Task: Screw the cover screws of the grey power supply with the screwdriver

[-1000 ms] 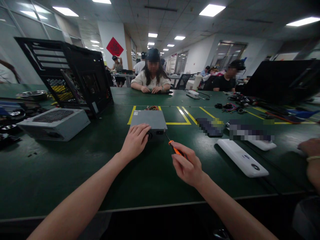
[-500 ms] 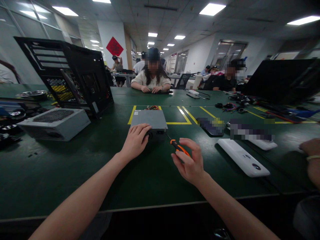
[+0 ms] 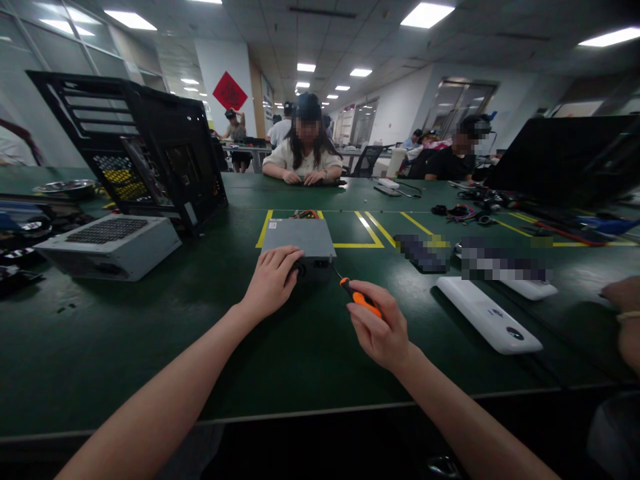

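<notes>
A grey computer power supply (image 3: 300, 232) lies on the green table in front of me, its socket and fan side facing me and coloured wires behind it. My left hand (image 3: 274, 275) grips its near left edge, fingers over the top and thumb at the front. Between the fingers and thumb of my right hand (image 3: 383, 325) is a screwdriver (image 3: 366, 303) with an orange and black handle. Its shaft slants up and left to the near right corner of the power supply. Whether the tip sits in a screw is too small to tell.
A black computer case (image 3: 145, 147) stands at the left, with a second power supply (image 3: 110, 247) before it. White devices (image 3: 487, 313), a phone (image 3: 420, 252) and cables (image 3: 465, 212) lie to the right. A person (image 3: 305, 153) sits opposite; another person's hand (image 3: 623, 293) is at the right edge.
The fingers of my right hand have closed in around the screwdriver handle, where they were more spread before. My left hand and the power supply have stayed put.
</notes>
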Demonstrator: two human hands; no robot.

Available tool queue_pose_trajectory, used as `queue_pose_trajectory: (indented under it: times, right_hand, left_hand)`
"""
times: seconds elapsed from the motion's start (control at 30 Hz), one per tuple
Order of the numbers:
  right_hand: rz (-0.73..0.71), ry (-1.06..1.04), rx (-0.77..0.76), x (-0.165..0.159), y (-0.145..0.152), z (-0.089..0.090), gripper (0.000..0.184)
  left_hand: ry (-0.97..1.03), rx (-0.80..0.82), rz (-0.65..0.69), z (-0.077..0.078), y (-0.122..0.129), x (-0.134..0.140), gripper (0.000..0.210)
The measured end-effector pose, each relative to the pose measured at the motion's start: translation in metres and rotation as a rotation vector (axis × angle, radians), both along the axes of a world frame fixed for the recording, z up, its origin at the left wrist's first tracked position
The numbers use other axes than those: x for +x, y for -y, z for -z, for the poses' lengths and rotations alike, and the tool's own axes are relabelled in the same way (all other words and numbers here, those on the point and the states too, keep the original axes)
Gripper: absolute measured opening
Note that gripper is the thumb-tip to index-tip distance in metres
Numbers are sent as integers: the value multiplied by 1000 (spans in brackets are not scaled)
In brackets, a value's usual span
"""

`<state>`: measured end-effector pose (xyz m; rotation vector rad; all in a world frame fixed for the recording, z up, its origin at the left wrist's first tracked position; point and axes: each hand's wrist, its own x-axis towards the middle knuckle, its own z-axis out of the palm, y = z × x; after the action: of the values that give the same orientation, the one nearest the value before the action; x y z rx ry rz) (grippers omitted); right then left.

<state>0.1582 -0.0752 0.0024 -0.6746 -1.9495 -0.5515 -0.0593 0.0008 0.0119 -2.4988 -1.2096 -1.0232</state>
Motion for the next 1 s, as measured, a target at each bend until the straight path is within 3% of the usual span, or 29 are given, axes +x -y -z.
queue_pose_trajectory:
  times: [0.13,0.3,0.47,0.67,0.8,1.0]
  right_hand:
    - [10,-54,-40,0,0,0,40]
    - [17,12,32,1,0,-1,37]
    - [17,-86,-3,1,0,-1,42]
    - [50,6,75,2,2,-3,33]
    - [25,-55,44,2,2,-4,39]
    - [20,-6,59,1,1,-3,33]
  left_hand:
    - [-7,3,0,0,0,-1,36]
    - [1,12,-4,1,-1,0,37]
    - [8,12,-1,2,-1,1,39]
    - [3,-3,6,1,-1,1,38]
    - [-6,3,-1,1,-1,0,36]
    - [-6,-2,-5,0,0,1,36]
